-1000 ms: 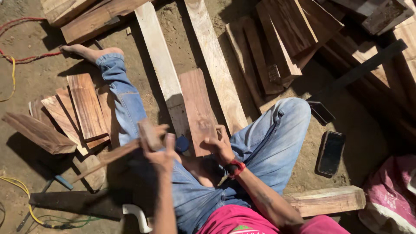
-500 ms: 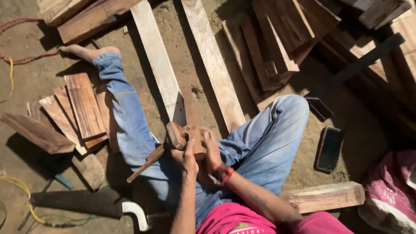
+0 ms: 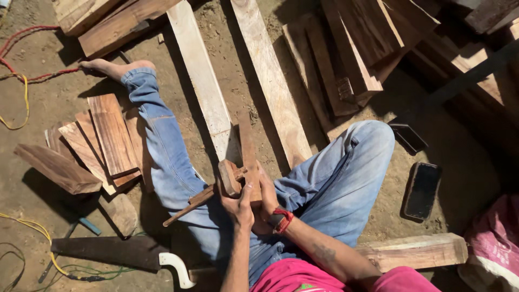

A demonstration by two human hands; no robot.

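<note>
I sit on the dirt ground in blue jeans with my left leg [image 3: 162, 146] stretched out. My left hand [image 3: 238, 205] grips a wooden tool [image 3: 228, 177] with a blocky head; its handle slants down to the left. The tool's head rests against a narrow reddish board [image 3: 247, 146] that stands on its edge between my legs. My right hand [image 3: 266, 196], with a red wristband, clasps the near end of that board. Both hands touch each other at the board.
A stack of short reddish boards [image 3: 111, 135] lies left of my leg. Two long pale planks [image 3: 203, 86] run away ahead, with more timber [image 3: 357, 59] behind them. A white-handled saw [image 3: 108, 251], a dark phone [image 3: 421, 189], a thick beam [image 3: 416, 251], cables [image 3: 21, 103] and a pink bag [image 3: 500, 249] surround me.
The board lay flat a second ago and now stands on edge. My left hand brought the wooden tool from the left over to the board, beside my right hand.
</note>
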